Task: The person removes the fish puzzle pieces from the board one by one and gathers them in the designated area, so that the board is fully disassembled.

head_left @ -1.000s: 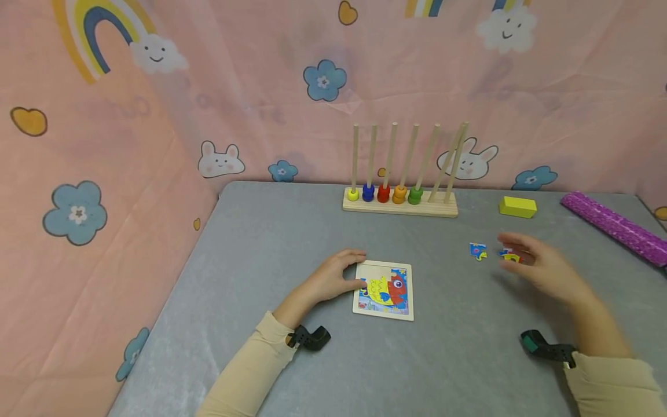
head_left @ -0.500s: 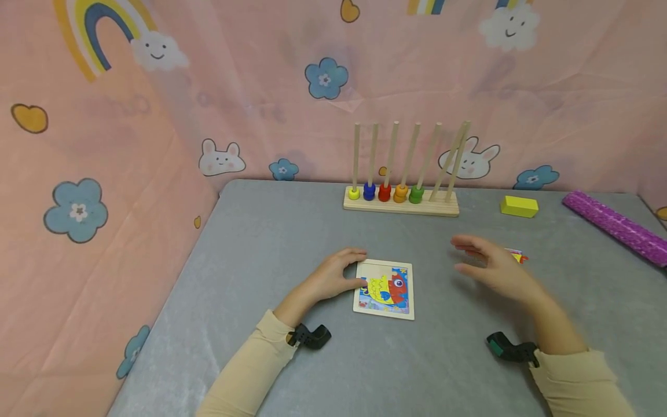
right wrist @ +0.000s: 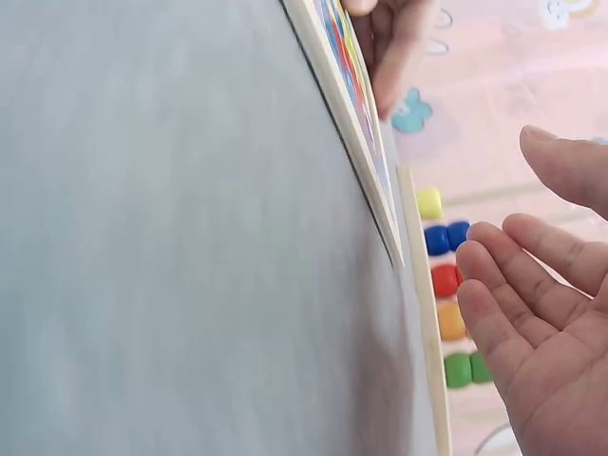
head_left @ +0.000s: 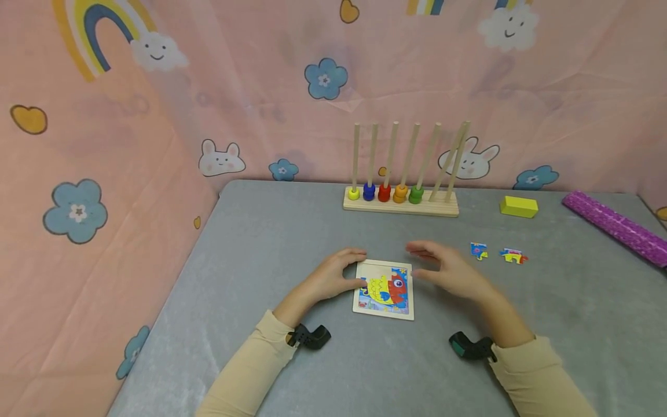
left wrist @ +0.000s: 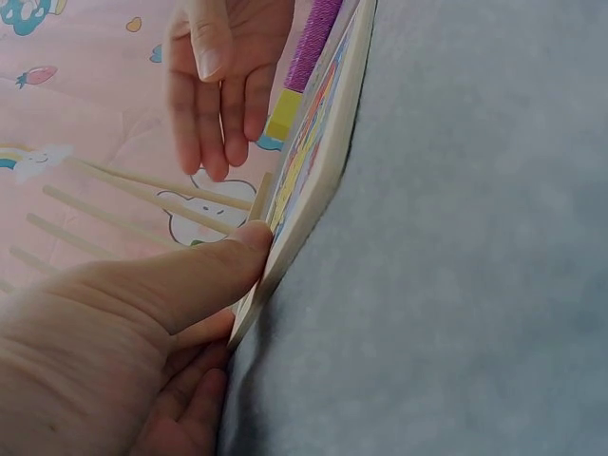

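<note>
A wooden jigsaw puzzle board with a fish picture lies on the grey table; its upper strip shows bare wood. My left hand grips the board's left side, thumb on the edge and fingers at the upper left corner. In the left wrist view, the thumb of the left hand presses the rim. Just beyond the board's right edge, my right hand hovers with extended fingers; its palm holds nothing in the right wrist view. Two loose puzzle pieces, one blue and one yellow and red, lie further right.
Behind the board stands a wooden peg rack with coloured beads low on several pegs. A yellow block and a purple glittery roll lie at the back right. Pink patterned cloth hangs behind the table.
My right hand has moved left from the loose pieces to the board's right edge, uncovering both pieces. The left hand and the board have stayed in place.
</note>
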Demonstrator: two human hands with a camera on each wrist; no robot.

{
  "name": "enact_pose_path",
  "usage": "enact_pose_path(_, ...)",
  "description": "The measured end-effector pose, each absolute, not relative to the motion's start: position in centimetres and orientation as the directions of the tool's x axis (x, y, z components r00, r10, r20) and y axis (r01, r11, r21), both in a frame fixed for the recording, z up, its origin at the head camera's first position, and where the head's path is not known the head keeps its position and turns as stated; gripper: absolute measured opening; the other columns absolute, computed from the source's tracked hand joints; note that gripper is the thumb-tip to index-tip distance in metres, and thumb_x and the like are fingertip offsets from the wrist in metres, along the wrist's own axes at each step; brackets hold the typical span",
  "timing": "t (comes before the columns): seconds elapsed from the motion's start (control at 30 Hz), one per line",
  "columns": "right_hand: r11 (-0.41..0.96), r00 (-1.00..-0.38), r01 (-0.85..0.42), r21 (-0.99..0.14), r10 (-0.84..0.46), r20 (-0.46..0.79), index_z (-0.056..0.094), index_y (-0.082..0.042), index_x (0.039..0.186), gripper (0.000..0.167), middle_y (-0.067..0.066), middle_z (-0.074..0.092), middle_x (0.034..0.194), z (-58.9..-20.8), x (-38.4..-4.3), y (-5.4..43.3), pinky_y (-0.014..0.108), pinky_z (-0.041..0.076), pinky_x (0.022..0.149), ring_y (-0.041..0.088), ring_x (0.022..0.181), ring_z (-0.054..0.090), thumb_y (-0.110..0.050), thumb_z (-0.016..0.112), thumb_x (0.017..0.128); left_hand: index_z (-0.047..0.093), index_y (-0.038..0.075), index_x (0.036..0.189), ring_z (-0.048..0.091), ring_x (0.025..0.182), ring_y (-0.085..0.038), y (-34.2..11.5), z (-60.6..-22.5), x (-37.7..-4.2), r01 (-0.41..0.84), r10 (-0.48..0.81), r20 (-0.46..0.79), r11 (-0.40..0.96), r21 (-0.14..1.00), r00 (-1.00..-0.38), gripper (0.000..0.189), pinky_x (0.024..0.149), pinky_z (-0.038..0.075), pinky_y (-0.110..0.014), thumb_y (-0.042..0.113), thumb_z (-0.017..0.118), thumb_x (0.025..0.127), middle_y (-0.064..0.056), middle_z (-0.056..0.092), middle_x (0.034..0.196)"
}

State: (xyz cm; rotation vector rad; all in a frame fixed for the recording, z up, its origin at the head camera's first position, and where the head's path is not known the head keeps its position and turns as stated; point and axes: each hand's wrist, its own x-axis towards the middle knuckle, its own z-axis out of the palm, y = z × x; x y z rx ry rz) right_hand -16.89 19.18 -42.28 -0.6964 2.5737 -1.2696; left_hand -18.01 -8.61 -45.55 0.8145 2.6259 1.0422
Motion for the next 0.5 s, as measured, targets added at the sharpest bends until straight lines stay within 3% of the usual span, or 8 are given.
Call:
enact_pose_path(0.27, 0.452, -0.857, -0.286, -0.845, -0.515, 0.015, 0.047, 0.006, 0.133, 0.052, 0.022, 0.054, 0.132, -43.6, -16.9, 17.8, 0.050, 0.040, 0.103, 0.036, 0.123, 0.051, -0.011, 0.068, 0.088, 0.054, 0.004, 0.133, 0.041, 0.134, -0.024, -8.4, -45.9, -18.1, 0.423, 0.565, 0.034, 0.575, 0.701, -0.824, 0.056, 0.111, 0.034, -0.039, 0.025, 0.073, 0.084, -0.006, 0.048, 0.141)
enact_pose_path(0.5, 0.503, -0.855, -0.361, -0.785, -0.515, 0.062, 0.055, -0.002, 0.129, 0.048, 0.013, 0.059, 0.128, -44.6, -16.4, 17.4, 0.050, 0.042, 0.101, 0.030, 0.118, 0.054, -0.017, 0.070, 0.086, 0.054, 0.004, 0.133, 0.042, 0.134, -0.024, -8.5, -45.9, -18.1, 0.429, 0.572, 0.040, 0.565, 0.705, -0.819, 0.056, 0.111, 0.034, -0.040, 0.024, 0.073, 0.084, -0.006, 0.049, 0.141)
